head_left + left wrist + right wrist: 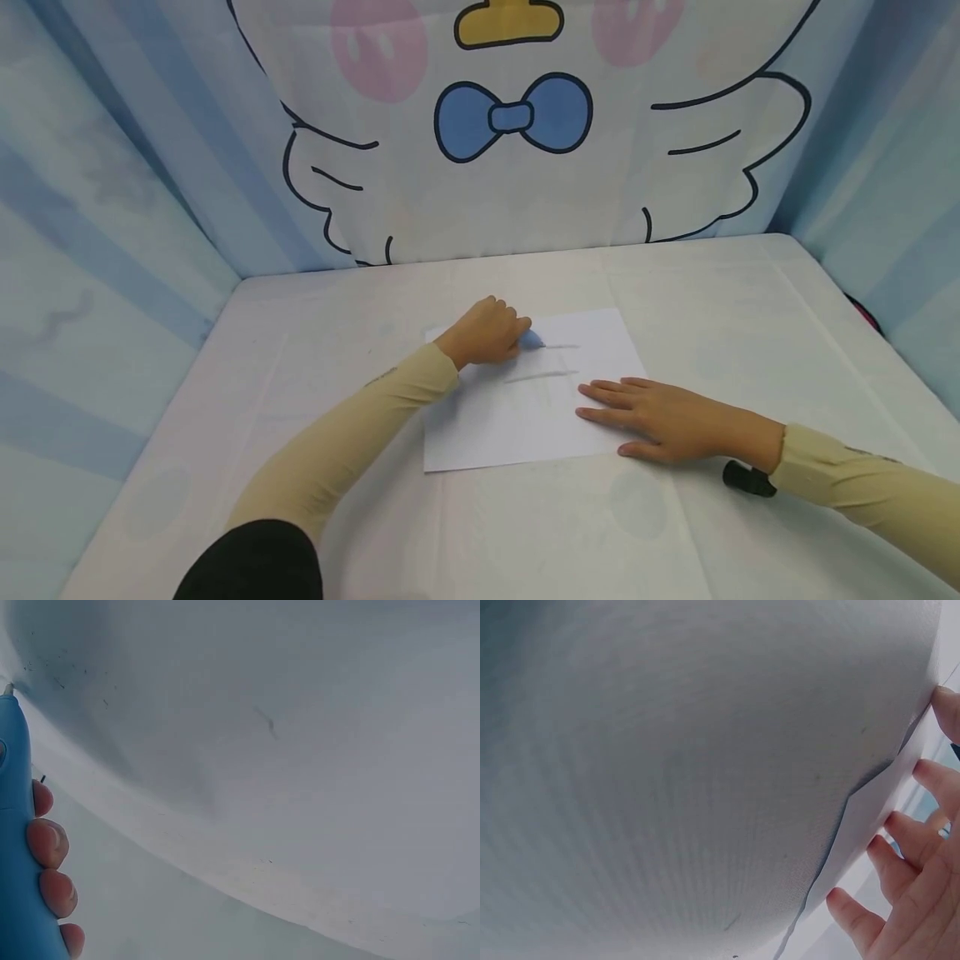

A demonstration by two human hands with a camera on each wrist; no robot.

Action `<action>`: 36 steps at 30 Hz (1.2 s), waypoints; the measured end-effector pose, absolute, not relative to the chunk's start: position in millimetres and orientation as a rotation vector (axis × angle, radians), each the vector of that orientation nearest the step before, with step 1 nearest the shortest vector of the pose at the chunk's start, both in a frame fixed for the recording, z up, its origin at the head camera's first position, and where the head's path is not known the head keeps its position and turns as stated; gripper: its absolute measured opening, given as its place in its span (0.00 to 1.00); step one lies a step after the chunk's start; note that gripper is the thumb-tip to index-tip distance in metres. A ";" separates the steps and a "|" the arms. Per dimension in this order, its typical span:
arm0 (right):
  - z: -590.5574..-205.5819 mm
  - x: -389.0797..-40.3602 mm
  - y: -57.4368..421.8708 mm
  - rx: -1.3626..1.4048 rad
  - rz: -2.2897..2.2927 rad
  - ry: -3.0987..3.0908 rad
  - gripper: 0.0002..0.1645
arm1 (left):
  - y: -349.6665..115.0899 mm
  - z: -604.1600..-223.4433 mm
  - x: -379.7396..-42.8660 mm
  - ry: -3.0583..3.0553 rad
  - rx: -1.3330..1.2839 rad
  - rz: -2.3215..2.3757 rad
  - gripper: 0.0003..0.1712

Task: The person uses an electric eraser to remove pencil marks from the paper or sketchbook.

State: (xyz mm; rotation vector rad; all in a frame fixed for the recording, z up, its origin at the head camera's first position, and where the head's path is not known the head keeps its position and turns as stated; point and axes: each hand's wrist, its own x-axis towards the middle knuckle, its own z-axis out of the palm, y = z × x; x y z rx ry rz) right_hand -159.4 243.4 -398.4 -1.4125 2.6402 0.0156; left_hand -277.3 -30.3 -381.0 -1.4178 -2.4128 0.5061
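Observation:
In the head view my left hand [487,332] grips a blue electric eraser [531,339] over the upper part of a white sheet of paper [480,437]. The left wrist view shows fingers curled round the eraser's thick body [22,862], which has a button on its side and a narrow pale tip touching the paper. Dark crumbs [60,682] lie close by the tip. Two grey pencil-like strips run across the sheet, the upper one beginning at the tip. With fingers spread straight, my right hand [667,419] rests on the sheet's right edge and the table.
A white cloth covers the table [750,333]. Behind it hangs a curtain [510,192] printed with a blue bow, and more curtains close off both sides. A black band-like piece [750,479] sits under the right wrist. A dark round shape [255,562] shows at the bottom left.

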 end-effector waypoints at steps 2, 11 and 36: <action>-398.3 -159.8 242.9 -1.408 0.012 2.637 0.35 | -30.0 -380.9 -278.2 -2.412 -1.432 0.507 0.06; -399.4 -160.3 243.8 -1.435 -0.004 2.653 0.34 | -29.6 -381.7 -280.0 -2.387 -1.413 0.493 0.06; -400.0 -160.8 242.9 -1.398 0.010 2.637 0.35 | -25.5 -379.9 -278.0 -2.436 -1.423 0.512 0.07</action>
